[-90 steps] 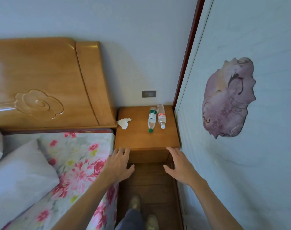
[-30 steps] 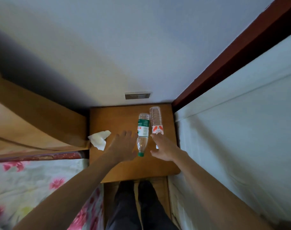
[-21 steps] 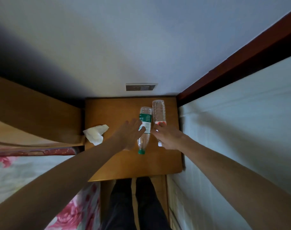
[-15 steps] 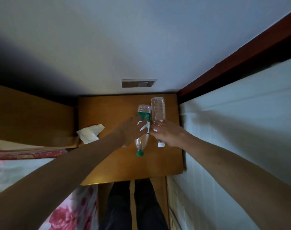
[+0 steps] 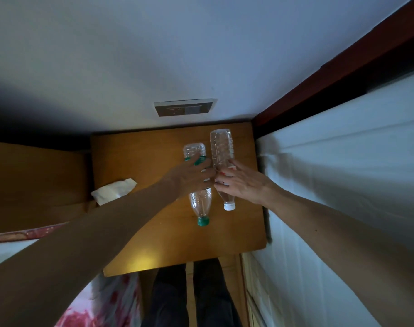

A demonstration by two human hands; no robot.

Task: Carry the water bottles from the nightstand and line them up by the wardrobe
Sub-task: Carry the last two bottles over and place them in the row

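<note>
Reaching over the nightstand (image 5: 142, 156), I have one hand on each of the two water bottles, both of which are on its wooden top, on the half nearer the pale panelled surface (image 5: 342, 161) to my right.

My left hand (image 5: 191, 178) is curled over the labelled middle of the green-capped bottle (image 5: 200, 204), with the fingers wrapped across its green band. My right hand (image 5: 241, 182) grips the white-capped bottle (image 5: 221, 149) at its red-and-white label, fingers bent round the body. The fingertips of the two hands meet between the bottles.

Both bottles lie on their sides, lengthwise and just beside each other, bases toward the wall and necks toward me. The green cap (image 5: 203, 221) reaches nearer to me than the white cap (image 5: 229, 206), and the white-capped bottle's base sits farther back. Both caps are screwed on. The bodies are clear, ribbed plastic. Whether the contents are water, and how full each bottle is, I cannot tell. Whether either bottle is lifted off the wood is also unclear.

A crumpled white tissue (image 5: 114, 191) lies at the left edge of the nightstand, well apart from the bottles. A wall socket (image 5: 183, 107) sits above the back edge. The wooden headboard (image 5: 36, 180) adjoins the left side. Below are my dark trousers (image 5: 168, 298) and a floral bedsheet (image 5: 111, 303).
</note>
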